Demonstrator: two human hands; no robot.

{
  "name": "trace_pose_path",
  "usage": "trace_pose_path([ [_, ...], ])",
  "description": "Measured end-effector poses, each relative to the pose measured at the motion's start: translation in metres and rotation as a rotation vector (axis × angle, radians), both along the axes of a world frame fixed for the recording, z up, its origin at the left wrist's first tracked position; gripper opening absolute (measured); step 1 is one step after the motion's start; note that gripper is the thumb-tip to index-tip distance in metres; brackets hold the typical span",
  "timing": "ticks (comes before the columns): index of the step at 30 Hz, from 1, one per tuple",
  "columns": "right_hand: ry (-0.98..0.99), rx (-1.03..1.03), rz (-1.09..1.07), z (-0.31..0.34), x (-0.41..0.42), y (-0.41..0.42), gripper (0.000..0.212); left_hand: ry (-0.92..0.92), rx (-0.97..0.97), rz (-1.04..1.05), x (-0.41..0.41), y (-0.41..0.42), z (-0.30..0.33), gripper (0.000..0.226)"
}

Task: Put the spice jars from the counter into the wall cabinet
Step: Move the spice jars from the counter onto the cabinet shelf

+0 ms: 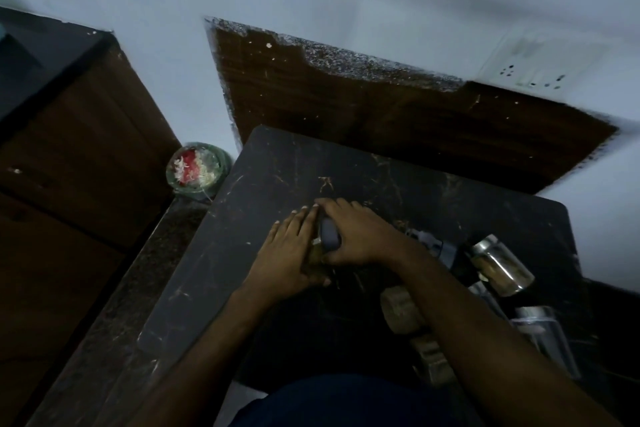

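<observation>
At the far left stands a dark wooden cabinet [79,135], and just right of it, in the gap by the wall, a green-rimmed round container [197,168] holds red and white bits. Next comes the dark scratched countertop [221,253]. Near its middle the left hand [289,255] lies with straight fingers flat against the left side of a grey-lidded spice jar [327,239], which rests on the counter between both hands. The right hand [360,236] grasps that jar, fingers curled over its lid and thumb tucked under. Further right, partly behind the right forearm, more jars lie tipped on the counter: a steel-capped glass jar [502,265] with brown contents, and a cork-coloured lidded jar [400,310] nearer the person. A white switch plate [533,66] sits on the wall, top right.
</observation>
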State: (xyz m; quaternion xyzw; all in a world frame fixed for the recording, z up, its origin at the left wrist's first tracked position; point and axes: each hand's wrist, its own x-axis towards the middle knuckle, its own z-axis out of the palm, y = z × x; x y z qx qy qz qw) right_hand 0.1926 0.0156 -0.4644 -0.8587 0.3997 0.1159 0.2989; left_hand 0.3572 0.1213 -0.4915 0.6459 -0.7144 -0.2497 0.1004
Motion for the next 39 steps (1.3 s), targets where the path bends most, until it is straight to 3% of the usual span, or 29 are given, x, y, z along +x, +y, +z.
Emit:
trace_pose_path([
  [3,-0.157,0.166,-0.090,0.025,-0.030,-0.002,0.115,0.174,-0.103,0.100,-0.017,-0.008,0.000,0.120],
  [7,-0.393,0.166,-0.248,0.035,-0.066,0.006,0.095,0.404,-0.101,0.258,-0.048,-0.012,0.000,0.062],
  [9,-0.501,0.151,-0.295,0.034,-0.079,0.012,0.081,0.624,-0.048,0.360,-0.064,-0.012,0.000,0.049],
  [12,-0.619,0.178,-0.334,0.031,-0.095,0.019,0.065,0.911,0.041,0.393,-0.085,-0.010,0.006,0.064],
  [14,-0.642,0.161,-0.415,0.031,-0.101,0.018,0.059,0.981,0.063,0.389,-0.099,-0.009,0.009,0.076],
  [17,-0.653,0.178,-0.530,0.037,-0.106,0.018,0.050,0.891,-0.009,0.414,-0.121,-0.006,0.016,0.067],
  [21,-0.682,0.125,-0.503,0.043,-0.110,0.022,0.034,0.754,-0.135,0.394,-0.139,-0.004,0.022,0.059],
  [25,-0.701,0.162,-0.447,0.046,-0.124,0.022,0.047,0.730,-0.163,0.404,-0.143,-0.001,0.031,0.059],
  [27,-0.778,0.302,-0.427,0.050,-0.132,0.019,0.050,0.864,-0.056,0.467,-0.142,0.001,0.039,0.066],
  [31,-0.948,0.512,-0.426,0.052,-0.139,0.016,0.042,1.417,0.235,0.505,-0.139,0.006,0.051,0.075],
  [33,-1.012,0.576,-0.437,0.049,-0.137,0.017,0.040,1.497,0.240,0.476,-0.142,0.007,0.053,0.084],
  [36,-1.022,0.515,-0.508,0.049,-0.131,0.017,0.039,1.478,0.184,0.480,-0.146,0.008,0.049,0.083],
  [39,-0.931,0.299,-0.556,0.046,-0.125,0.017,0.037,1.342,0.144,0.558,-0.143,0.006,0.047,0.105],
])
